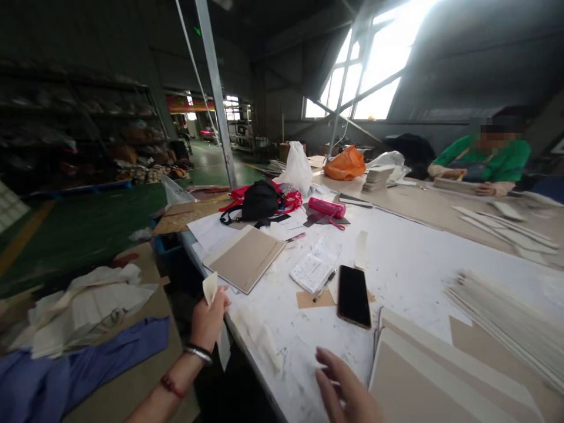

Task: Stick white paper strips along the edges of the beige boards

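My left hand (208, 320) is closed on a small cream paper strip (210, 286) at the near left edge of the white table (409, 264). My right hand (343, 388) hovers low over the table with its fingers stretched out and holds nothing. It is just left of a stack of grey boards (432, 376). A black phone (353, 295) lies face up beyond it. A grey folded board cover (247, 257) lies further left, near a small notepad (311, 271) with a pen (325, 284).
A fanned pile of thin boards (506, 317) lies at the right. Black and red bags (259, 201), a pink pencil case (326, 207) and plastic bags (346, 163) sit at the far end. A person in green (489, 160) works across the table. Paper scraps and blue cloth (66, 364) lie on the floor at left.
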A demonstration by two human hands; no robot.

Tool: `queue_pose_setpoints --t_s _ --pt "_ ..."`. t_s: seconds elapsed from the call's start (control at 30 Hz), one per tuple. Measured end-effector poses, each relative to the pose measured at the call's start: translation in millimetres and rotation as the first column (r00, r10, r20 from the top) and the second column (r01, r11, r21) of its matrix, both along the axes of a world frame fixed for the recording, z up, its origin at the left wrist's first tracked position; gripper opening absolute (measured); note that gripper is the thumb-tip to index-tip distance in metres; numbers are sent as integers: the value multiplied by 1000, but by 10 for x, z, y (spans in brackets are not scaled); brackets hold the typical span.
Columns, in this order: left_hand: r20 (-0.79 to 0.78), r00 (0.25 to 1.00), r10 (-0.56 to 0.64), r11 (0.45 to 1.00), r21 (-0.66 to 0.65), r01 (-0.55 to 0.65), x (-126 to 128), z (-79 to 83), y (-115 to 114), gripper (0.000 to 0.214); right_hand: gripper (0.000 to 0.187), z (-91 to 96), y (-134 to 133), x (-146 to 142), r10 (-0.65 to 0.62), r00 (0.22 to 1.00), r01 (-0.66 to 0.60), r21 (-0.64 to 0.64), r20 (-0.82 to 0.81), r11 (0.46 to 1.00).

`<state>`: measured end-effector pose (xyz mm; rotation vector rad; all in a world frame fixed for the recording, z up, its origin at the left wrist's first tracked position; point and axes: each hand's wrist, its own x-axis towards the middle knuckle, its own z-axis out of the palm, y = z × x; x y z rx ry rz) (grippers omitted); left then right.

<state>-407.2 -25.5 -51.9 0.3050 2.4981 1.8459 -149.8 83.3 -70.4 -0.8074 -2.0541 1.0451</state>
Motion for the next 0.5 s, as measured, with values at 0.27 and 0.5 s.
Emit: queue_pose_setpoints --t_s 0.27,0.5 --pt "-344 931 -124 992 -15 127 99 -314 203 17 32 327 266 -1817 42 991 -117 -684 -126 720" --pt "-488 869 -87 982 -188 -8 136 -437 217 19 29 288 297 -2252 230 970 -206 -763 -77 612"
